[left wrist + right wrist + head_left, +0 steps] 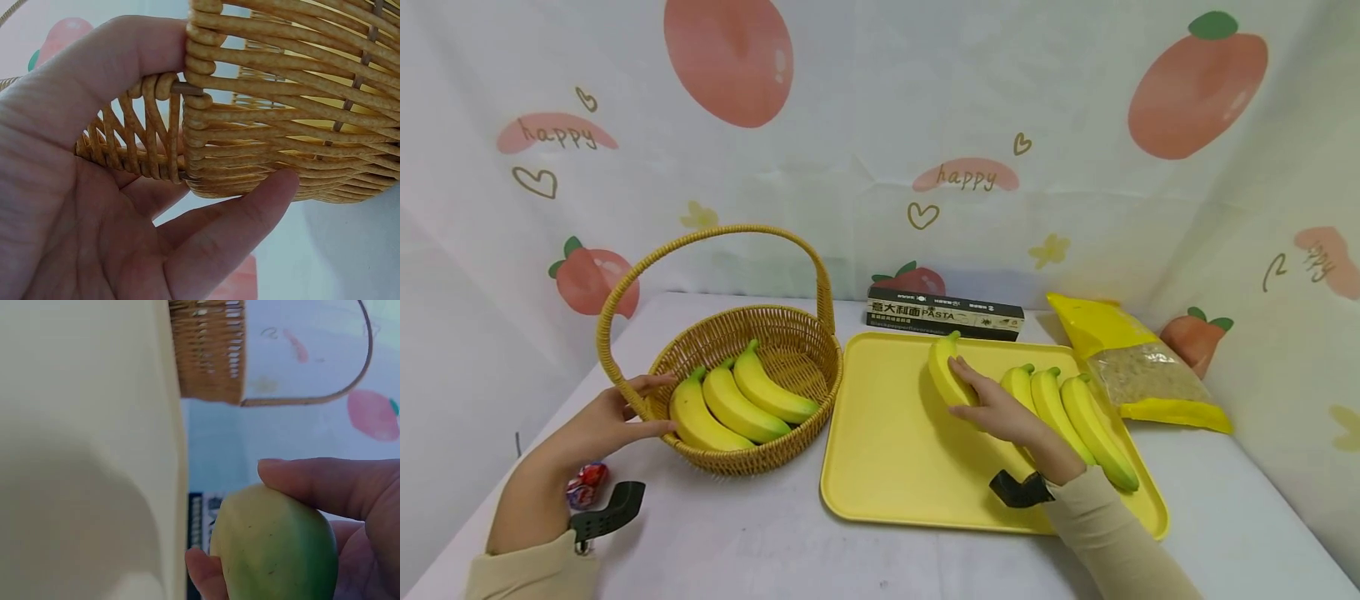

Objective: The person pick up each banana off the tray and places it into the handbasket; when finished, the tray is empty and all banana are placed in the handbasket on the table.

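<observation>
My left hand [606,423] grips the wicker basket [752,461] at its left side, where the tall handle meets the rim. In the left wrist view, thumb and fingers go round the woven handle base and against the wall. Three yellow bananas [769,387] with green tips lie inside the basket. Over the yellow tray [880,442], my right hand [1000,408] holds another banana [943,367] between thumb and fingers. Its greenish end [275,550] faces the camera in the right wrist view. Three more bananas [1093,429] lie side by side on the tray's right part, partly behind my right forearm.
A black pasta box [943,315] stands behind the tray. To the right lies a yellow bag [1142,367] with a see-through window, close to the tray's edge. Red and blue wrapped sweets [586,486] lie by my left wrist. A fruit-print curtain [850,125] hangs behind the table.
</observation>
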Tool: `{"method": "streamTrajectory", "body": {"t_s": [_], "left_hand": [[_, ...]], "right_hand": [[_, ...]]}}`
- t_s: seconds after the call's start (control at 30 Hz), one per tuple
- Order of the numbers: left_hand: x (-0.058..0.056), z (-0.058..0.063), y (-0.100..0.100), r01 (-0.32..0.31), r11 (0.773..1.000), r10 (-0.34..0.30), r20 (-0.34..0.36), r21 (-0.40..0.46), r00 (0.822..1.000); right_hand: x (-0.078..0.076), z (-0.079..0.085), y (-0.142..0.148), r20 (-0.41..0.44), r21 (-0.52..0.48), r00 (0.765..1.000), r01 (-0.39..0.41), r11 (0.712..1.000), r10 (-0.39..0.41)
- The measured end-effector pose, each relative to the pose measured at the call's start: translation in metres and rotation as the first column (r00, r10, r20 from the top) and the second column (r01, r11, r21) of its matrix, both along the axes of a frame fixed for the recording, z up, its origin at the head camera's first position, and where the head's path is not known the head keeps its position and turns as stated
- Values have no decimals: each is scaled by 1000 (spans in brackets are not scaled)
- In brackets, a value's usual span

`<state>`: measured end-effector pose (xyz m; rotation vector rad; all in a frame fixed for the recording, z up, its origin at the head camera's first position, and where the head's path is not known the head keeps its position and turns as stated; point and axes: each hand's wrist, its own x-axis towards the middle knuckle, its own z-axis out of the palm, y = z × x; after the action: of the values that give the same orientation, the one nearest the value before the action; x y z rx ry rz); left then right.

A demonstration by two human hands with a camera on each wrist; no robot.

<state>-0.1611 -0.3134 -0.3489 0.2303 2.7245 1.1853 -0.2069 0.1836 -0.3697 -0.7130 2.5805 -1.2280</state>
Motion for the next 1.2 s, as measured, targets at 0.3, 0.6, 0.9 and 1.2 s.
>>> {"method": "streamTrajectory", "body": {"t_s": [0.3, 0.6, 0.9, 1.2], "left_hand": [[0, 1, -1, 7, 1000, -7, -14, -5, 1000], [0, 1, -2, 7, 1000, -7, -19, -15, 1000], [1, 1, -1, 7, 1000, -7, -18, -4, 1000], [0, -3, 1, 7, 1000, -7, -15, 2, 1000]], "right_hand": [[-2, 27, -22, -29, 4, 990, -136, 991, 136], [1, 51, -50, -39, 28, 956, -291, 956, 292], [-4, 66, -86, -61, 121, 911, -398, 909, 407], [-3, 79, -117, -16, 152, 892, -445, 882, 453]]}}
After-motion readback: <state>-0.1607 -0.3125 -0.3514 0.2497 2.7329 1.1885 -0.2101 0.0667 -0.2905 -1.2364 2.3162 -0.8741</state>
